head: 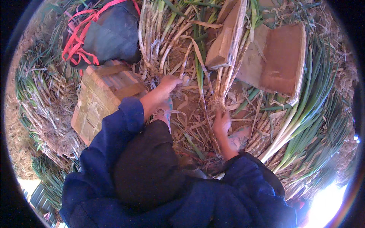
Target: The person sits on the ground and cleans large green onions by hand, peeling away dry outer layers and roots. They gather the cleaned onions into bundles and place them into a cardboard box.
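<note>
My left hand point(171, 81), blurred, is over the littered ground, just below the roots of a bunch of green onions point(148, 42); its fingers seem bent, but whether they hold anything cannot be told. Lower and to the right, my right hand point(221, 122) is at the root end of several long onion stalks point(228, 77). These stalks lean along an opened cardboard piece point(225, 48). The blurred fingers touch or grip the roots; which of the two is unclear. Dry leaves and peeled skins point(188, 114) lie between my hands.
A taped cardboard box point(99, 99) stands beside my left arm, with a dark bag point(114, 37) and red ties point(82, 37) behind it. Folded cardboard point(281, 57) lies at upper right. Trimmed long onions point(299, 122) are heaped at right, and rooty bundles point(54, 108) at far left.
</note>
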`<action>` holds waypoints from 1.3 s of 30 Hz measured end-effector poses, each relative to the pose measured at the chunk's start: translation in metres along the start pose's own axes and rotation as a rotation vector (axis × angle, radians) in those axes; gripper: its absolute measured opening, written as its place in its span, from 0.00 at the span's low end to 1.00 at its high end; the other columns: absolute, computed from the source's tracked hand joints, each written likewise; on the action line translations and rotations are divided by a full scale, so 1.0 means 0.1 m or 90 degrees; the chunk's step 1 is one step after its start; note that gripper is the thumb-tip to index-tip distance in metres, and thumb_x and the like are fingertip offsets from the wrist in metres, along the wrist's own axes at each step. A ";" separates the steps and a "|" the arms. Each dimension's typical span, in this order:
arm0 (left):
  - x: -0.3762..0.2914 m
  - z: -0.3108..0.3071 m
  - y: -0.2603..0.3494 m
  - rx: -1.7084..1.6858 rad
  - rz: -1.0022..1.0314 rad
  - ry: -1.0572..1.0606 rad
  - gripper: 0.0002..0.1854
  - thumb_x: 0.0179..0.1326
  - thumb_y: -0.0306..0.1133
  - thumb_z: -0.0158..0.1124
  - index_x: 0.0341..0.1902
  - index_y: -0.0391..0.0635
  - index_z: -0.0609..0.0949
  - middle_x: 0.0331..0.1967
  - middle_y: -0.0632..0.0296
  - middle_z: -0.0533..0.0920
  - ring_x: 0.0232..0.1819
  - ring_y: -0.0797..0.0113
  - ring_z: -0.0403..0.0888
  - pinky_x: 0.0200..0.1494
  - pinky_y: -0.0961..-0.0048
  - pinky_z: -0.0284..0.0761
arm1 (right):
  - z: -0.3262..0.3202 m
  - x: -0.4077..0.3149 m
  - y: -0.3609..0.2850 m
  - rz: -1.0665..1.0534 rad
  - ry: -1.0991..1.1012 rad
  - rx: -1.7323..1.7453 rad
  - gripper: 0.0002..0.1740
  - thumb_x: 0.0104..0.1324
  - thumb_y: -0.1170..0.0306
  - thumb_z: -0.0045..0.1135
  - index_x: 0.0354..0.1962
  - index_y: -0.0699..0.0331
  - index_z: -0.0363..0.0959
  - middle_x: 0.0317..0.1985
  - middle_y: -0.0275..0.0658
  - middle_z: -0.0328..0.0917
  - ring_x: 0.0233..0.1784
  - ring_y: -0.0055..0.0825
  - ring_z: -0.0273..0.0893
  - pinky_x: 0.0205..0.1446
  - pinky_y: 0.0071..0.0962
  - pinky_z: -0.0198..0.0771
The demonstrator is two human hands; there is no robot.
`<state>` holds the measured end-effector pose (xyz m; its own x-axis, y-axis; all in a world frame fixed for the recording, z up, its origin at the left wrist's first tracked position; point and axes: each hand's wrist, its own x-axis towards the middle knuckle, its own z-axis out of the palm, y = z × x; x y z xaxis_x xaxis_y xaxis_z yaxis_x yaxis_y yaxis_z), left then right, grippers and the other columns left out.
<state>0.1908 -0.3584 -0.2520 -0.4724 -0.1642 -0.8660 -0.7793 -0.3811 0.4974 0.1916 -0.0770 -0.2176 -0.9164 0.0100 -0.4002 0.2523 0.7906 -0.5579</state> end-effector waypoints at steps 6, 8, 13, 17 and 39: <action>0.14 -0.01 -0.23 0.376 0.082 0.073 0.28 0.42 0.47 0.71 0.43 0.39 0.77 0.37 0.50 0.80 0.38 0.53 0.78 0.43 0.62 0.72 | 0.21 -0.81 0.17 -0.004 -0.377 -0.143 0.25 0.63 0.56 0.50 0.47 0.70 0.65 0.35 0.55 0.76 0.40 0.54 0.74 0.42 0.45 0.68; 0.18 0.02 -0.26 0.425 0.123 0.123 0.32 0.41 0.49 0.71 0.45 0.37 0.77 0.37 0.48 0.81 0.40 0.52 0.78 0.44 0.62 0.72 | 0.23 -0.90 -0.08 -0.106 -0.410 -0.010 0.20 0.64 0.59 0.50 0.45 0.68 0.65 0.29 0.51 0.76 0.34 0.49 0.75 0.38 0.41 0.69; 0.26 0.05 -0.19 0.512 0.321 0.080 0.25 0.47 0.48 0.65 0.37 0.34 0.80 0.33 0.40 0.80 0.37 0.45 0.79 0.40 0.56 0.74 | -0.09 -1.00 -1.01 -0.208 -0.401 0.203 0.12 0.64 0.65 0.51 0.38 0.66 0.65 0.21 0.44 0.69 0.23 0.33 0.69 0.30 0.31 0.65; 0.30 0.07 -0.17 0.559 0.276 0.118 0.23 0.47 0.48 0.63 0.29 0.35 0.82 0.29 0.41 0.80 0.35 0.42 0.79 0.41 0.55 0.74 | -0.28 -0.57 -1.42 -0.271 -0.220 0.162 0.13 0.65 0.64 0.51 0.34 0.67 0.66 0.19 0.44 0.68 0.21 0.32 0.68 0.25 0.33 0.64; 0.32 -0.07 1.07 0.684 0.274 0.336 0.10 0.50 0.28 0.55 0.36 0.40 0.80 0.36 0.47 0.82 0.38 0.47 0.81 0.39 0.52 0.76 | 0.56 0.93 -1.81 0.197 -0.462 0.603 0.11 0.63 0.66 0.54 0.41 0.63 0.71 0.19 0.30 0.64 0.17 0.20 0.61 0.19 0.22 0.59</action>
<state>0.0951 -0.4110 -0.2264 -0.7416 -0.5255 -0.4170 -0.6609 0.6787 0.3202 0.0779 -0.2538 -0.1945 -0.4692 -0.4639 -0.7514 0.8305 0.0574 -0.5541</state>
